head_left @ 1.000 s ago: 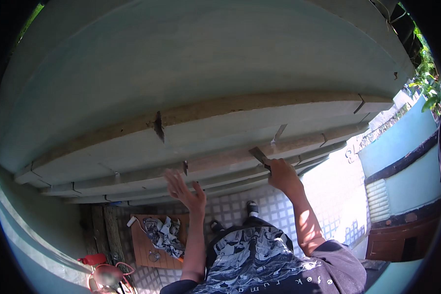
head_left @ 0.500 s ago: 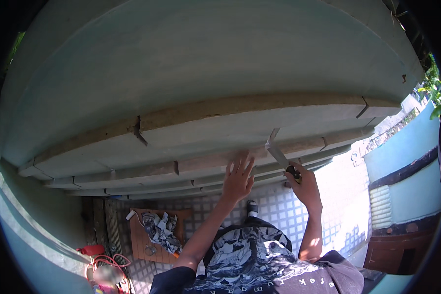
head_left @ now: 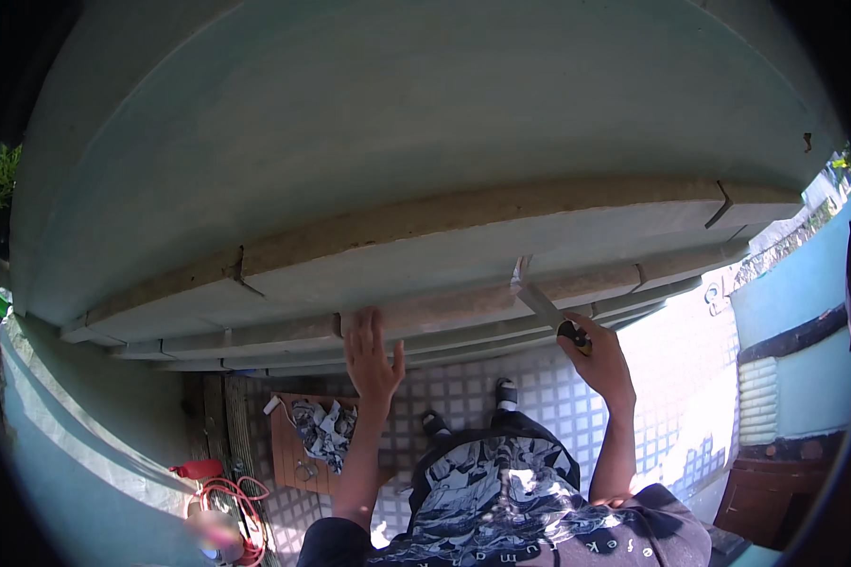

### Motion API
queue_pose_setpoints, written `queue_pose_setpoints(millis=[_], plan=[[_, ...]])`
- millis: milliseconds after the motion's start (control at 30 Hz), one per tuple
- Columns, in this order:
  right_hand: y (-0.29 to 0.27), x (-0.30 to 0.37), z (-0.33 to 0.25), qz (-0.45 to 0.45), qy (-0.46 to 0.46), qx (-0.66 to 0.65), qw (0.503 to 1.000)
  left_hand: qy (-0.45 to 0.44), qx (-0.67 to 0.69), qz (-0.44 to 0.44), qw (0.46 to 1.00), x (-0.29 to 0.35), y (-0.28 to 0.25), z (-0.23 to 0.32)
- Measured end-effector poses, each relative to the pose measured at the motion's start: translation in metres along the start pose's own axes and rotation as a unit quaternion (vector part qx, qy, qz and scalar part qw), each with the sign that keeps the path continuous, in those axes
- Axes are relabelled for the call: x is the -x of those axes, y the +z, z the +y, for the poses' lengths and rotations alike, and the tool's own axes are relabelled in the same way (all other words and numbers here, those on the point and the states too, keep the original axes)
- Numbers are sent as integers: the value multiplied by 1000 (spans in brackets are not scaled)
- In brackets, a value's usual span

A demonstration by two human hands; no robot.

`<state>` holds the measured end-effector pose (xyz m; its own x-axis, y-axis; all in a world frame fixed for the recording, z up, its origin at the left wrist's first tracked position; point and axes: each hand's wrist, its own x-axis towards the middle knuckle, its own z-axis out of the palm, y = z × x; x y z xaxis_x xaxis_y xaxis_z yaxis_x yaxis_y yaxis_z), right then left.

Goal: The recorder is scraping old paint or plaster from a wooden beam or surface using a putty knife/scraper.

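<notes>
A putty knife (head_left: 542,306) with a flat metal blade and a black-and-yellow handle is gripped in my right hand (head_left: 603,367). Its blade tip touches or nearly touches a whitish patch (head_left: 518,272) beside a slit in the ledges. My left hand (head_left: 373,364) lies with fingers stretched out against the edge of a pale ledge (head_left: 444,310), just right of a dark notch. Above it runs a thicker ledge (head_left: 463,213) with brownish edging, under a broad pale green wall (head_left: 425,104).
Below left, a brown board (head_left: 288,454) carries crumpled printed paper (head_left: 325,435) and a small roller. A red hose (head_left: 251,515) coils by a red container (head_left: 199,469). My feet stand on the checkered tile floor (head_left: 473,397). A light blue wall (head_left: 804,312) rises at right.
My left hand has slid leftward along the ledge, to beside the dark notch. My right hand keeps the putty knife near the same whitish patch. Both my feet now show.
</notes>
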<state>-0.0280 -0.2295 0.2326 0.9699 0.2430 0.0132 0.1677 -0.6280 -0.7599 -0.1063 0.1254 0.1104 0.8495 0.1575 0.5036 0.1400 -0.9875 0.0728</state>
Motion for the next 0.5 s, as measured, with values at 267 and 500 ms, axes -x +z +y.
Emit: queue_pose_setpoints(millis=[267,500], plan=[[-5,-6,-1,-4,-31,22,999,-59,-57,4,997,6,-8,-21],[9,6,2,-25,-52,34,998,-166,0,7,986,18,-3,-6]])
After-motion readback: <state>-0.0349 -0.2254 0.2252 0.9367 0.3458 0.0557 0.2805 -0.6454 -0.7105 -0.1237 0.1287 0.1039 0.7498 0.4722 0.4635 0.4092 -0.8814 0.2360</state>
